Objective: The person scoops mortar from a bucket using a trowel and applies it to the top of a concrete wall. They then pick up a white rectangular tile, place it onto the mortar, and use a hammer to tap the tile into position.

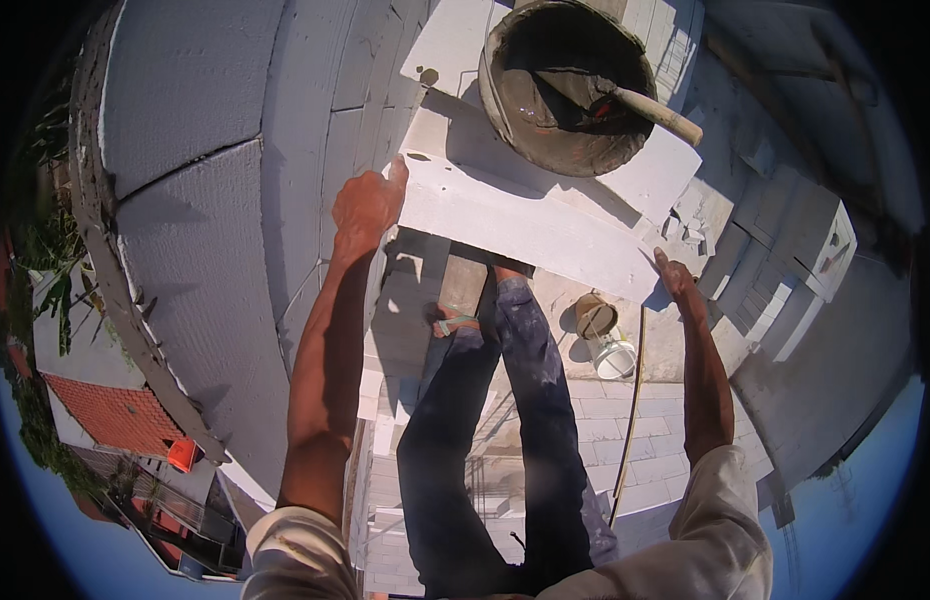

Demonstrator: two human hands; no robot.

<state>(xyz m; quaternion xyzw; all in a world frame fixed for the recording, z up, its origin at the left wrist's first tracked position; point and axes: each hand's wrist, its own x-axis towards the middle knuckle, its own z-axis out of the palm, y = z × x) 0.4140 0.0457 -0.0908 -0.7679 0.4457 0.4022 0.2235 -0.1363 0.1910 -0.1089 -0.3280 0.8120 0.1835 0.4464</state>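
A long white aerated concrete block (525, 228) lies across in front of me, above my legs. My left hand (371, 208) grips its left end, the fingers wrapped round and the thumb along the edge. At the block's right end my right hand (675, 274) holds on, its fingers partly hidden in shadow. Just beyond the block, a dark bucket (493, 95) of wet grey mortar stands on other white blocks. A trowel rests in the bucket, its wooden handle (663, 116) sticking out over the right rim.
A wall of large pale blocks (200, 230) rises along my left. Stacked white blocks (785, 262) stand at the right. Below are a small mortar-stained bucket (596, 316), a white pail (614, 357) and a thin long pole (633, 420). Rooftops (115, 412) show beyond the wall.
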